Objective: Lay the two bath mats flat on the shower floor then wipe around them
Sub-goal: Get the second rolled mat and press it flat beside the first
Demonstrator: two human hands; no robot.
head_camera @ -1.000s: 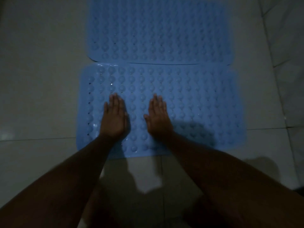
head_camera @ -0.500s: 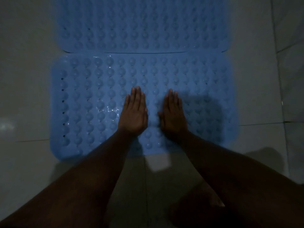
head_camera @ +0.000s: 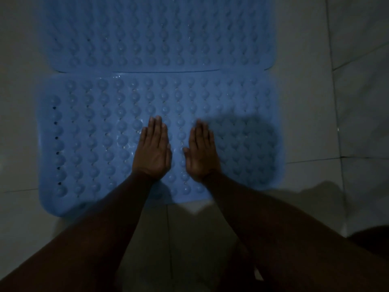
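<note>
Two palms press the near bath mat [head_camera: 94, 133] onto the pale tiled shower floor [head_camera: 315, 123]. The left hand [head_camera: 153, 152] and right hand [head_camera: 201, 152] lie side by side just toward 6 o'clock of the mat's middle, close but not touching. The fingers [head_camera: 156, 127] of each are straight, held together and aimed at 12 o'clock, the thumbs angled in toward one another. Over the past second both hands have slid along the studded blue surface from its 9 o'clock portion toward the centre (a smoothing pass, by the look of it), and the mat now appears to sit flat, with wet glints on its bumps. The far bath mat [head_camera: 157, 34] lies at 12 o'clock, its long edge meeting the near mat's; whether the edges overlap cannot be told in this dim light. The laying looks nearly done, with the stretch toward 3 o'clock still to press. No cloth is in view, so the wiping seems not yet begun.
</note>
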